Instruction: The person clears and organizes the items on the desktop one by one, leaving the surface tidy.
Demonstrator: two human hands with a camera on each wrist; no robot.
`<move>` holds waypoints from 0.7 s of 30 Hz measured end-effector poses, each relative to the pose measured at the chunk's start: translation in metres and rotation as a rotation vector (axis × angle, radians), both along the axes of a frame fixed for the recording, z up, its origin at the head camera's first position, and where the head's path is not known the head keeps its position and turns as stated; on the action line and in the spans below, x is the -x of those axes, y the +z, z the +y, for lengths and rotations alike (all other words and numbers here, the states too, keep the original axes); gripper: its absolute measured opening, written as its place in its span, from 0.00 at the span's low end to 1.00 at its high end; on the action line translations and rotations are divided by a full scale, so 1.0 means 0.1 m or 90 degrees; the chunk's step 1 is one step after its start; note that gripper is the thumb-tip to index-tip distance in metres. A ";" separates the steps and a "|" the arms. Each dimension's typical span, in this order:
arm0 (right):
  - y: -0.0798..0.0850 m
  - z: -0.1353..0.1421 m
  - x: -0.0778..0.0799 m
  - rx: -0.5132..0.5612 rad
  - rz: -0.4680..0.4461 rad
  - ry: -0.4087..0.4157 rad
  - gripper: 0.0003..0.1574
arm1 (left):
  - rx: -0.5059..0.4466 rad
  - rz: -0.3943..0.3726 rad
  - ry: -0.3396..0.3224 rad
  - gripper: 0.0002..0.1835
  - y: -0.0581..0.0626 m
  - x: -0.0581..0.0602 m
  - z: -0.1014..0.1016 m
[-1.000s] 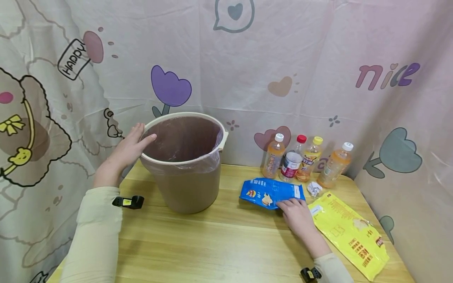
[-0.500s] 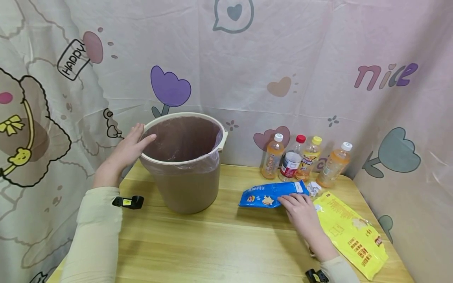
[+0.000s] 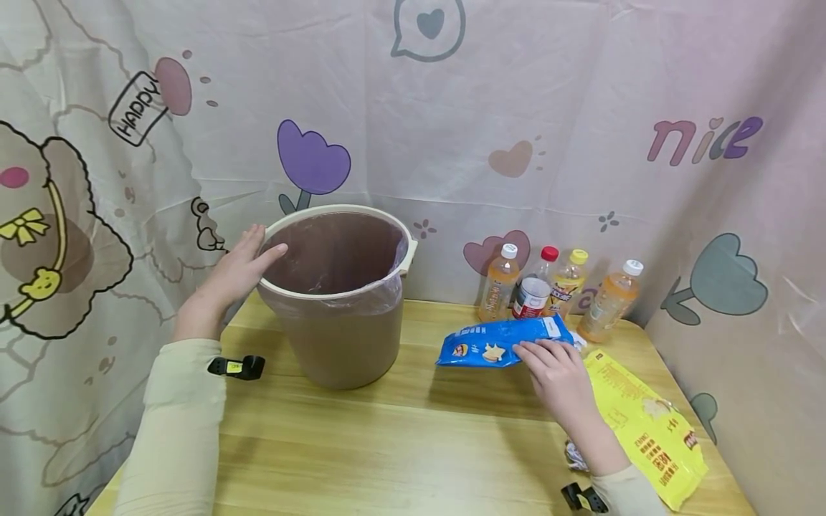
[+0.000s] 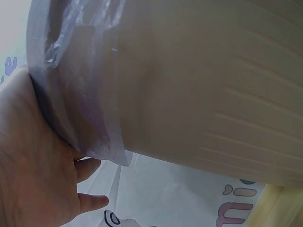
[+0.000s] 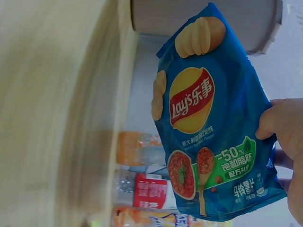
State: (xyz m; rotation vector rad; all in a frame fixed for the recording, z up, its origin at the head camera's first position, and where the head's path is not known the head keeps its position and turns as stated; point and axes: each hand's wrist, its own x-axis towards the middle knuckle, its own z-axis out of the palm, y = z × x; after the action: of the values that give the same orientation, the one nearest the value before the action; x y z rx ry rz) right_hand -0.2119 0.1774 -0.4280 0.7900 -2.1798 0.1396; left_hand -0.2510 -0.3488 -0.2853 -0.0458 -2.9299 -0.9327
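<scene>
My right hand [image 3: 561,380] pinches a blue Lay's potato chip bag [image 3: 490,344] by its right part, slightly above the table. In the right wrist view the chip bag [image 5: 189,118] shows its printed front, with the thumb on that face and other fingers partly hidden behind. My left hand [image 3: 232,276] rests at the left rim of a brown trash can [image 3: 342,337], its fingers fairly straight and the thumb extended over the opening. Up close in the left wrist view, the left hand [image 4: 38,161] touches the can's edge, over which a clear plastic liner [image 4: 90,94] is folded.
Several plastic bottles stand at the back right, among them a red-capped bottle [image 3: 535,287] and a tilted orange one [image 3: 609,301]. A yellow chip bag [image 3: 648,430] lies at the table's right side. Crumpled paper [image 3: 576,456] sits beside my right wrist. A printed curtain [image 3: 439,158] hangs behind.
My right hand has lifted the blue chip bag off the table and tilted it, shifting slightly right. Crumpled paper near the right forearm has come into view. The left hand stays put.
</scene>
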 end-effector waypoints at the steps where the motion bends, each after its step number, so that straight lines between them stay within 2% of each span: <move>1: 0.03 0.00 -0.01 -0.001 0.001 -0.001 0.27 | 0.000 0.001 0.000 0.47 0.00 0.00 0.00; 4: 0.11 0.01 -0.02 0.003 0.004 -0.006 0.26 | -0.003 0.001 -0.001 0.48 0.00 0.01 -0.01; 9: 0.22 0.02 -0.03 0.021 0.020 -0.008 0.33 | -0.004 0.001 0.000 0.48 -0.01 0.00 -0.01; 21: 0.56 0.00 0.00 0.062 0.114 0.003 0.26 | 0.005 -0.008 0.001 0.47 0.01 -0.01 -0.01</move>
State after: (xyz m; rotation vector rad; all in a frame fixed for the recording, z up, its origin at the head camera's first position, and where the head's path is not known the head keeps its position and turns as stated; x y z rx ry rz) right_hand -0.2120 0.1776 -0.3721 0.7248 -1.9871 0.1703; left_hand -0.2503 -0.3494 -0.2848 -0.0368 -2.9449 -0.9251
